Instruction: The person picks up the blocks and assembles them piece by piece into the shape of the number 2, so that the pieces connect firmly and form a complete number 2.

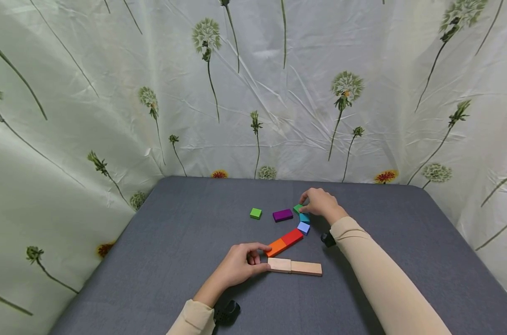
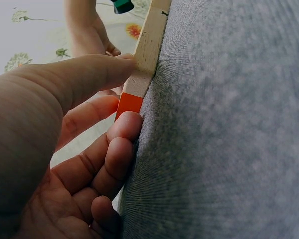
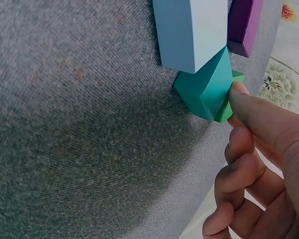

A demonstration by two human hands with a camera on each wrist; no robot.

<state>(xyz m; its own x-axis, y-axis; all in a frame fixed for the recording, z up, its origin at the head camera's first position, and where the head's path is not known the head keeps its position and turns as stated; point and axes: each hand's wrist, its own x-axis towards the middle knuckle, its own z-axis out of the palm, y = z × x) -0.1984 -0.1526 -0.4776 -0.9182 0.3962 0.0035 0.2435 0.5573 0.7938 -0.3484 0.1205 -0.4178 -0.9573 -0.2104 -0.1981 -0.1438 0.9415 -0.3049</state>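
My left hand [image 1: 241,266] spans the left ends of two blocks, index finger at the orange block [image 1: 277,247] and thumb at a plain wooden block [image 1: 279,265]; its other fingers are curled. A second wooden block [image 1: 306,268] continues that row rightward. The red block [image 1: 292,237] adjoins the orange one, then a light blue block [image 1: 303,228] and a teal block [image 3: 204,89] curve away. At the far end of the curve, thumb and index finger of my right hand [image 1: 322,204] pinch a green block [image 1: 297,208], partly hidden behind the teal one in the right wrist view.
Left of the curve lies a purple block [image 1: 283,215], with a light green block [image 1: 256,213] farther left. All rest on a table with a grey cloth [image 1: 174,260]. A white curtain with dandelion prints [image 1: 278,93] hangs behind and at both sides.
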